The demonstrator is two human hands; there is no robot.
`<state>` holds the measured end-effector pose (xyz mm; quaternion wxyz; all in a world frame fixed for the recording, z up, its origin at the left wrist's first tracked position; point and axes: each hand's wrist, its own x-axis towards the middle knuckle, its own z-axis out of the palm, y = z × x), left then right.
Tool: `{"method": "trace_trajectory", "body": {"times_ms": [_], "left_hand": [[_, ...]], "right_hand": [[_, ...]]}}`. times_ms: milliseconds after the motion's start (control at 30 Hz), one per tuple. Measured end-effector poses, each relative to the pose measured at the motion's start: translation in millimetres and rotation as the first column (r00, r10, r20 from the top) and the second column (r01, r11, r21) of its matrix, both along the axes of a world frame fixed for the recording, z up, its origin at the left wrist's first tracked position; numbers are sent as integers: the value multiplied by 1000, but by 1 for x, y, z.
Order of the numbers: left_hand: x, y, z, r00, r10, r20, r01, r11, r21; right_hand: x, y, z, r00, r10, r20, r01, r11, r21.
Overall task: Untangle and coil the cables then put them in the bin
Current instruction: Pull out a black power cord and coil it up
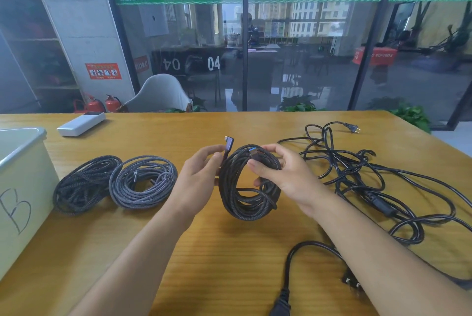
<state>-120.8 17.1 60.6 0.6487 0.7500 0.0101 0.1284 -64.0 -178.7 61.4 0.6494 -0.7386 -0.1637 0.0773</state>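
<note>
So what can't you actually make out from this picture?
Head view, the only one:
- Inside of the bin: cut off by the left edge; its wall and rim hide any contents.
- Black power cables: too tangled to count; some run off the right edge.
- Thick black cord: cut off by the bottom edge.
- Held coil: the right hand covers part of it.
- Red wall sign: print too small to read.

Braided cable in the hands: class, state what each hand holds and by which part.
Both hold one coiled braided cable. The right hand grips the coil's upper right side; the left hand pinches its free end just below the angled plug.
</note>
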Motion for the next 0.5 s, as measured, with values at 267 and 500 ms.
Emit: {"method": "trace_trajectory", "body": {"times_ms": [267, 500], "left_hand": [[4, 7, -4, 996, 85, -3, -85, 994, 69], [3, 7, -5, 998, 64, -11, -63, 997, 36]], "right_hand": [[6, -3, -1, 985, 87, -147, -80, 995, 54], [11, -4, -6, 970, 114, -216, -90, 989, 115]]}}
